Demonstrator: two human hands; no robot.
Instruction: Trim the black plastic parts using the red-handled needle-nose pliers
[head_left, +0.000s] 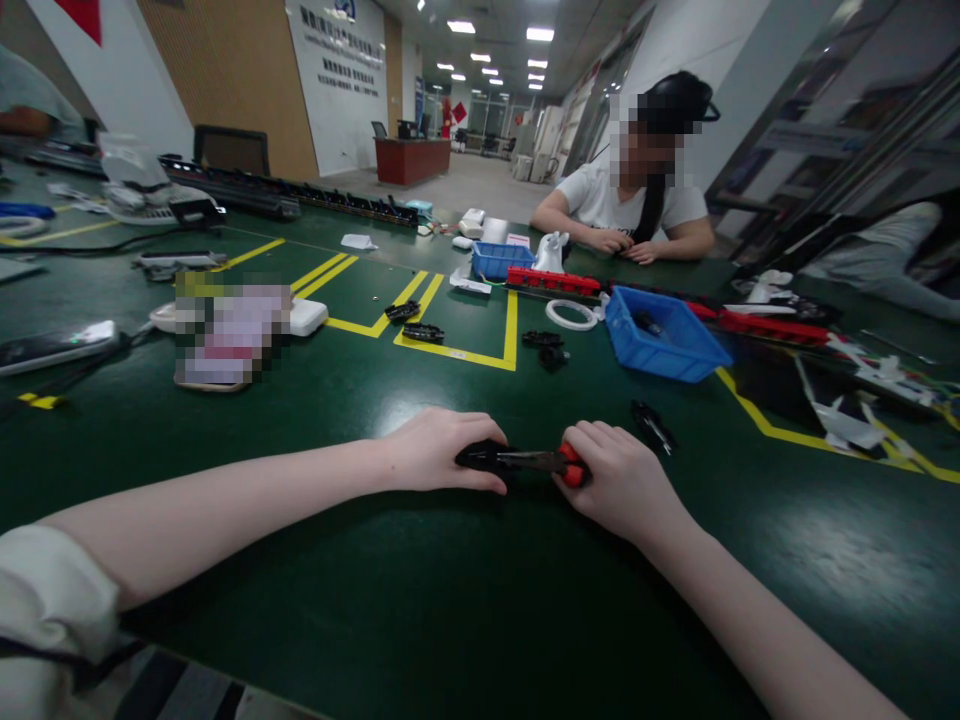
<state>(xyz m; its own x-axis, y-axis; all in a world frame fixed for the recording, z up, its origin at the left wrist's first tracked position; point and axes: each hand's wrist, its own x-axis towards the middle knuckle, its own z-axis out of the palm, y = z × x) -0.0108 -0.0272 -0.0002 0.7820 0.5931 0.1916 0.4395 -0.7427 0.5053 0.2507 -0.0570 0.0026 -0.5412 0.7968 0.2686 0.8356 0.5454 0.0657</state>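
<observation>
My left hand [450,450] is closed round one end of a small black part [480,456], with thumb and fingers on either side of it. In my right hand [619,475] are red-handled pliers [576,466], whose narrow metal nose points left and meets the black part. Exactly where the tip touches is hard to make out. Both hands are just above the green table [480,600]. Beyond my right hand lies a similar black part [654,427]. Farther off are other black parts [424,332] and a short round black piece [553,357].
A blue bin [664,335] with dark pieces inside stands right of centre, beside a white ring [571,314]. Behind it are a red strip [555,282] and a smaller blue bin [502,260]. A phone [232,340] lies left. Across the table sits a person [626,205].
</observation>
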